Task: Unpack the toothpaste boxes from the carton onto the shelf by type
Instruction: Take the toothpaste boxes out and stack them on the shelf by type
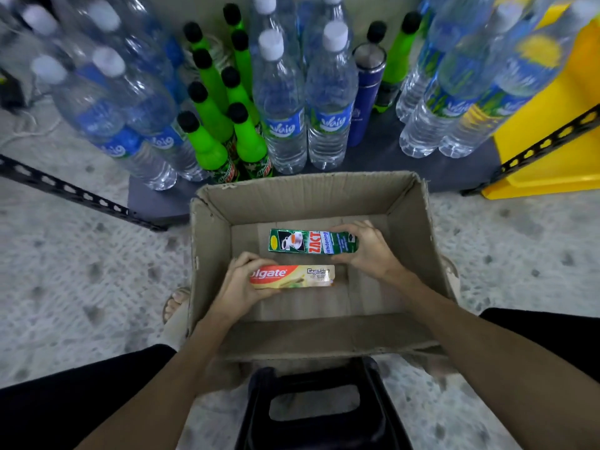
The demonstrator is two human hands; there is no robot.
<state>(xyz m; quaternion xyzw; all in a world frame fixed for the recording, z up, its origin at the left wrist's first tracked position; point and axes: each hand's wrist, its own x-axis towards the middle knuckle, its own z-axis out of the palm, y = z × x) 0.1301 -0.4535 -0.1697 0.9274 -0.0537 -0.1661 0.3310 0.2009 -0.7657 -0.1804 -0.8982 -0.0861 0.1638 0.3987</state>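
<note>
Black plastic stool [313, 414] sits closest below me. Inside the open brown cardboard carton [409, 228], my left hand [237, 287] curls its grip round the red-and-gold Colgate toothpaste box [292, 277]; my right hand [370, 248] clasps the green Zact toothpaste box [311, 242] beyond it.

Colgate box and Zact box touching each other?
Apart. The head view shows bare carton floor between the Colgate box and the Zact box.
</note>
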